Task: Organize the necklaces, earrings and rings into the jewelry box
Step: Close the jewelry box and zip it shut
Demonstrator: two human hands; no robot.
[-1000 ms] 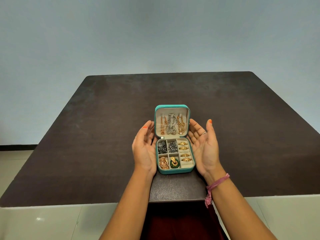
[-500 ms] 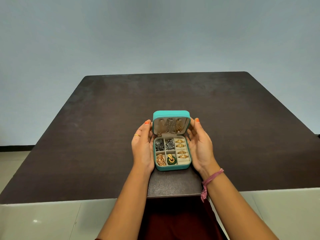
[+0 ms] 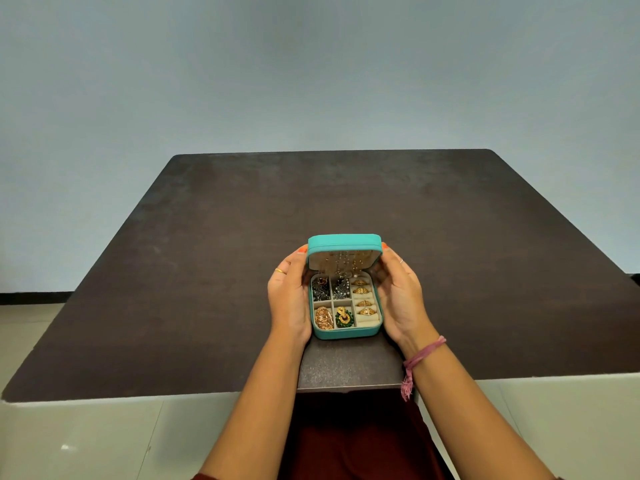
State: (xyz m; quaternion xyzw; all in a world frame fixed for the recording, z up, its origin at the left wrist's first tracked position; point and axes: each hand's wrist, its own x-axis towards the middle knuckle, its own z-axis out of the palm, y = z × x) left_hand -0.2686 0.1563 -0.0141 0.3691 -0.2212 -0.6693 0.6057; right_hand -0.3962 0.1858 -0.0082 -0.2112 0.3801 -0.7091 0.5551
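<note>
Jewelry box [image 3: 346,332]: four gold rings [image 3: 361,296]

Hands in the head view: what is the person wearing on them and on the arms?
Both forearms are bare, no sleeves. The left hand has a gold ring and orange nail polish. The right hand has a thin silver ring, orange nails, and a pink thread wristband with a frayed tail.

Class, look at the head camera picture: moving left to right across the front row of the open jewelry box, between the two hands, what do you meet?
left hand → rose-gold jewelry → green and gold earrings → gold ring → right hand
</note>
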